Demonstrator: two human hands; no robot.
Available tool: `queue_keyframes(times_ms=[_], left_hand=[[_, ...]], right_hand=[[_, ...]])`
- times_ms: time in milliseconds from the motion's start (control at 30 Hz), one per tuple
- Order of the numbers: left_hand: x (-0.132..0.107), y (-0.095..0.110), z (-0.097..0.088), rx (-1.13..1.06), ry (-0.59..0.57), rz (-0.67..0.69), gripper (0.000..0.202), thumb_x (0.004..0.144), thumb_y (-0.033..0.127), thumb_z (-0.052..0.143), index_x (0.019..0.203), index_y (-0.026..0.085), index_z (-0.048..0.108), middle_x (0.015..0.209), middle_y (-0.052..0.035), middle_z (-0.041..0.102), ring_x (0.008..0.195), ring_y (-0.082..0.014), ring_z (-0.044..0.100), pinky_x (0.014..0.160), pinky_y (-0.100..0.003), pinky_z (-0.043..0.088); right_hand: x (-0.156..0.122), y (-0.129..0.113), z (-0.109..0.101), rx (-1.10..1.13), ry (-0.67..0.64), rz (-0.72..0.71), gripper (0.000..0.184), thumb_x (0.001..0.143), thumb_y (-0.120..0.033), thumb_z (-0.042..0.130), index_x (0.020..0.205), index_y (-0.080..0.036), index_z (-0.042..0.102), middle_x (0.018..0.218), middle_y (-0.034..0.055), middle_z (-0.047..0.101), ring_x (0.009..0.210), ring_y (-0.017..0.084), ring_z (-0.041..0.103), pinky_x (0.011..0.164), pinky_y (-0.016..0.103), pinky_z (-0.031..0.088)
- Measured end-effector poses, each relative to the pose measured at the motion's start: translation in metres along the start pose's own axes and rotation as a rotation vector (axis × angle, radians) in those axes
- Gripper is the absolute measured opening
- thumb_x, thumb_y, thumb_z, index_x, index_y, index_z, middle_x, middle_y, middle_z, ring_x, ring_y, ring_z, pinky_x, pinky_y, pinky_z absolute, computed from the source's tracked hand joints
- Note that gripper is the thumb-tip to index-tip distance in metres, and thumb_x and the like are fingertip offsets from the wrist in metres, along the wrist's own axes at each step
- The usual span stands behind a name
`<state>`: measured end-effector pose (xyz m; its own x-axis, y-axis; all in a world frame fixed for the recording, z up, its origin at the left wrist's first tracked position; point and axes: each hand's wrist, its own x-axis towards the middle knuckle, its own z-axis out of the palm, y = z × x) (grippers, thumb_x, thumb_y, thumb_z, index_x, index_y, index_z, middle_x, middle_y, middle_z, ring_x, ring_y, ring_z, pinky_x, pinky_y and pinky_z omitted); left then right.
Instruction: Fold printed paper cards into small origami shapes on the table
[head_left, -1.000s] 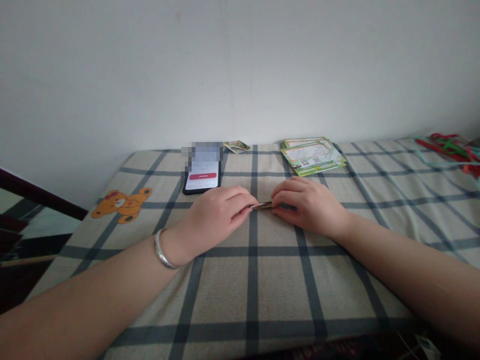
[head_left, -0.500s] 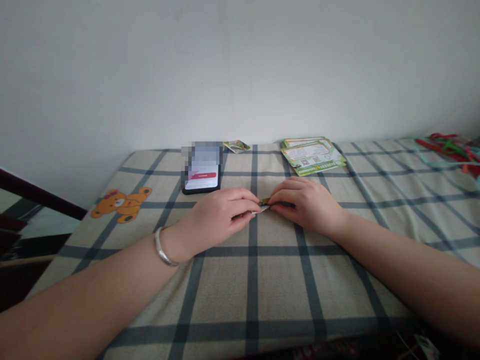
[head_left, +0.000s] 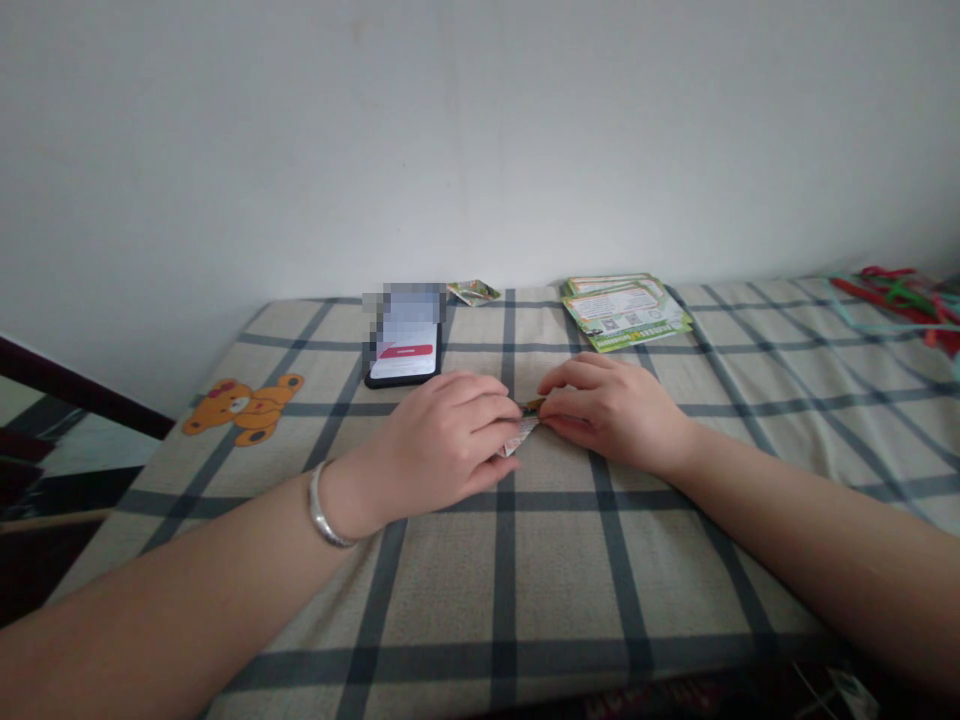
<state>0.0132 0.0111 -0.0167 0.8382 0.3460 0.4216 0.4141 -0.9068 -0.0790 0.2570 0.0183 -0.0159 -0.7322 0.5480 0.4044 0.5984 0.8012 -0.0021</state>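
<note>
My left hand [head_left: 442, 440], with a silver bangle on its wrist, and my right hand [head_left: 611, 410] meet in the middle of the checked cloth [head_left: 525, 560]. Both pinch a small folded printed paper [head_left: 523, 430] between their fingertips. A white corner of it sticks out downward between the hands; most of the paper is hidden by my fingers. The fingers of both hands are curled and pressed together on it.
A phone [head_left: 405, 345] with a lit screen lies behind my left hand. A stack of green printed cards [head_left: 624, 310] lies behind my right hand, a small folded paper piece [head_left: 472, 292] near the wall. Red and green strips [head_left: 904, 295] lie far right. A bear print [head_left: 241, 408] marks the cloth's left.
The paper between my fingers has been folded over; a white corner now points down from it. My left hand has shifted slightly right and forward over it.
</note>
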Motion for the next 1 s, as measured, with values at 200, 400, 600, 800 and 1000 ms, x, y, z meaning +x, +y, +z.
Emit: queue_keyframes(times_ms=[200, 400, 600, 800, 1000], left_hand=[[0.003, 0.006, -0.004, 0.041, -0.082, 0.026, 0.028, 0.089, 0.032, 0.058, 0.109, 0.014, 0.065, 0.105, -0.005, 0.069, 0.11, -0.025, 0.054, 0.097, -0.042, 0.045], [0.004, 0.008, -0.003, 0.037, -0.111, 0.005, 0.026, 0.09, 0.029, 0.056, 0.11, 0.016, 0.065, 0.108, -0.0039, 0.069, 0.114, -0.0249, 0.051, 0.099, -0.042, 0.044], [0.005, 0.008, -0.003, -0.026, -0.113, -0.021, 0.023, 0.089, 0.027, 0.057, 0.107, 0.016, 0.065, 0.109, -0.0031, 0.069, 0.116, -0.0239, 0.051, 0.101, -0.041, 0.042], [0.005, 0.006, -0.002, -0.051, -0.116, -0.029, 0.022, 0.087, 0.025, 0.058, 0.106, 0.016, 0.066, 0.108, -0.0026, 0.069, 0.117, -0.0239, 0.051, 0.103, -0.041, 0.042], [0.004, 0.005, 0.0, -0.064, -0.095, -0.022, 0.021, 0.087, 0.025, 0.058, 0.105, 0.017, 0.066, 0.109, -0.002, 0.069, 0.121, -0.0241, 0.049, 0.104, -0.041, 0.042]], right_hand=[[-0.001, -0.001, -0.001, -0.008, -0.016, -0.022, 0.018, 0.091, -0.026, 0.053, 0.088, -0.021, 0.07, 0.105, 0.0047, 0.067, 0.09, 0.02, 0.059, 0.077, 0.034, 0.047], [0.002, -0.001, 0.003, 0.041, -0.019, 0.001, 0.018, 0.09, -0.024, 0.053, 0.089, -0.019, 0.07, 0.103, 0.005, 0.067, 0.09, 0.02, 0.059, 0.08, 0.034, 0.047], [0.005, -0.002, 0.009, 0.113, 0.0, 0.07, 0.01, 0.086, -0.02, 0.058, 0.086, -0.019, 0.068, 0.094, 0.0034, 0.068, 0.087, 0.018, 0.06, 0.08, 0.032, 0.047], [0.007, -0.002, 0.011, 0.157, 0.004, 0.119, 0.006, 0.084, -0.02, 0.06, 0.084, -0.019, 0.066, 0.09, 0.003, 0.068, 0.086, 0.018, 0.06, 0.08, 0.032, 0.045], [0.008, 0.0, 0.013, 0.225, 0.016, 0.145, 0.003, 0.082, -0.02, 0.062, 0.081, -0.019, 0.065, 0.088, 0.0023, 0.067, 0.085, 0.017, 0.059, 0.081, 0.032, 0.045]])
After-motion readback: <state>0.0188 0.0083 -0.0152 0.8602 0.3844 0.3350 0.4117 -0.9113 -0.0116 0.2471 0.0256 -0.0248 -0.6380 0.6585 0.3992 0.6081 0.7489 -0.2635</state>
